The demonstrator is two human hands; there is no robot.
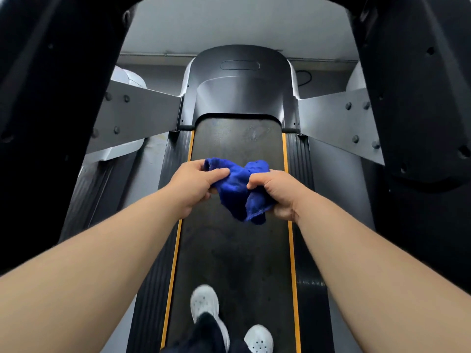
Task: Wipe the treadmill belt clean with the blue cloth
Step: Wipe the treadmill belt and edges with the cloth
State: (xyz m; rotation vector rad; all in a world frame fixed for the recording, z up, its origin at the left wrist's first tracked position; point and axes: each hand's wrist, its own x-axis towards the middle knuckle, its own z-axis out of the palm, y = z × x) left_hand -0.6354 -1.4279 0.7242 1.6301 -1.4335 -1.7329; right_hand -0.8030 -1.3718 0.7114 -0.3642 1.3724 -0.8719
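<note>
The blue cloth (238, 186) hangs bunched in the air above the dark treadmill belt (237, 250), held between both hands. My left hand (196, 184) grips its left end with thumb on top. My right hand (274, 193) clutches its right end, fingers curled round the fabric. A loose corner of the cloth droops below my right hand. The belt runs from my feet to the motor cover, edged by orange stripes, with a faint smudge near its far end (258, 132).
I stand on the belt in white shoes (205, 303). Black ribbed side rails (302, 200) flank the belt. The grey motor cover (239, 90) rises ahead. Grey uprights (142, 110) and black console parts (418, 98) close in on both sides.
</note>
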